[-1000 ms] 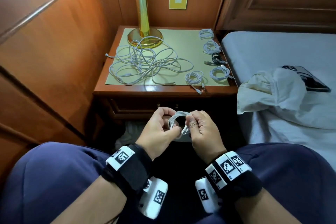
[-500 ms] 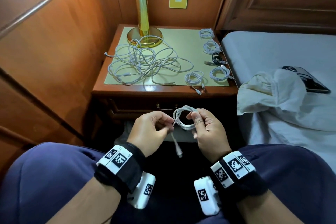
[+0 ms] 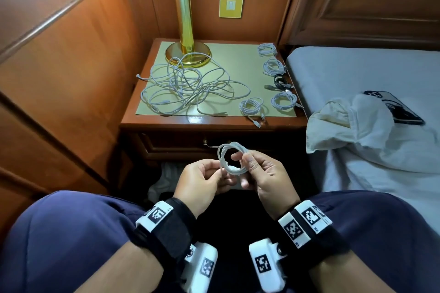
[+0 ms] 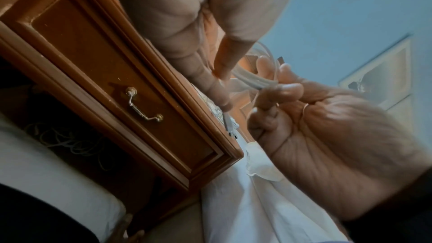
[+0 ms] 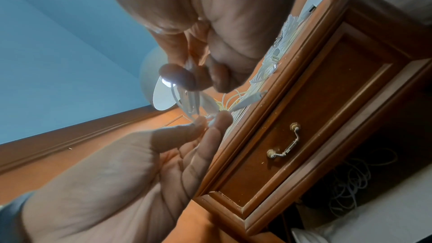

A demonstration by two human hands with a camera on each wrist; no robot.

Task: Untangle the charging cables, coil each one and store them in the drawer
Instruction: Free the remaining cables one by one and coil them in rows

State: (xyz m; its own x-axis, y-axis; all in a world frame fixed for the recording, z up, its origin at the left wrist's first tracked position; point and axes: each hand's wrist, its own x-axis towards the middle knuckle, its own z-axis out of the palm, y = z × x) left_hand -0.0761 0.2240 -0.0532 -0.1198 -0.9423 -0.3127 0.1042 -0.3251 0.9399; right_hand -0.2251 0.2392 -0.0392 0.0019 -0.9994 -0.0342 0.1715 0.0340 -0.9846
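A small white cable coil is held in front of the closed drawer, above my lap. My right hand pinches the coil's right side between thumb and fingers. My left hand pinches the cable at the coil's lower left. The left wrist view shows the coil blurred between both hands. In the right wrist view my fingertips meet at its strands. A tangle of white cables lies on the nightstand. Several finished coils line its right side.
A brass lamp stands at the back of the nightstand. The drawer handle is just beyond the hands. A bed lies to the right with a white cloth and a phone. More loose cable sits under the nightstand.
Half a second ago a loose end with its plug hung below the coil; now it no longer hangs. My left hand has come back against the coil.
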